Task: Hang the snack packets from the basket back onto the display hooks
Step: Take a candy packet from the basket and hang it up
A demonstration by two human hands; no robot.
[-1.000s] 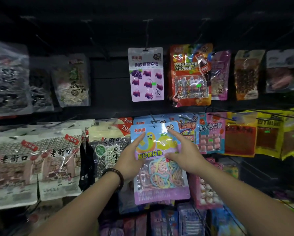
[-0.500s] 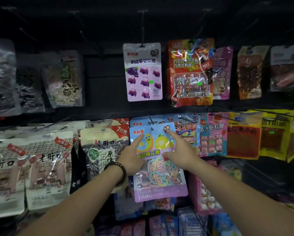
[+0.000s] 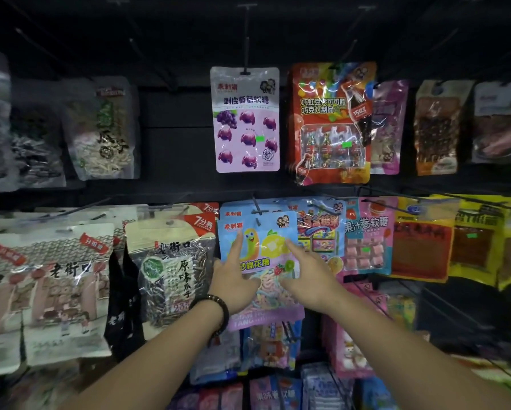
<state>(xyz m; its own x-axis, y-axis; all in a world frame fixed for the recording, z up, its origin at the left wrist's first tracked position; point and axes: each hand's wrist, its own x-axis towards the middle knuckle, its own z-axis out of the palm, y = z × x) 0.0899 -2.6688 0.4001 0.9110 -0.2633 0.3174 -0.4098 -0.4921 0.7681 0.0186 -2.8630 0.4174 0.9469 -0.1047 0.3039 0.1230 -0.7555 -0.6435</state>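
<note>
A blue sour-candy packet (image 3: 266, 232) with a yellow worm picture hangs in the middle row, and a black display hook (image 3: 256, 207) passes through the hole at its top. My left hand (image 3: 233, 281), with a dark bead bracelet on the wrist, touches the packet's left side with its index finger stretched upward. My right hand (image 3: 306, 276) lies on the packet's right side, its fingers straight and pointing up and left. The packet's lower half is hidden behind both hands. No basket is in view.
A purple grape-candy packet (image 3: 244, 119) and a red cola-candy packet (image 3: 331, 122) hang in the row above. Sunflower-seed bags (image 3: 171, 270) hang to the left, pink and yellow packets (image 3: 366, 235) to the right. Several bare hooks (image 3: 147, 54) jut out at the upper left.
The blue packet has moved up and back against the packets behind it, and the hook tip now shows through its hole. My fingers have straightened and lie flatter on its front.
</note>
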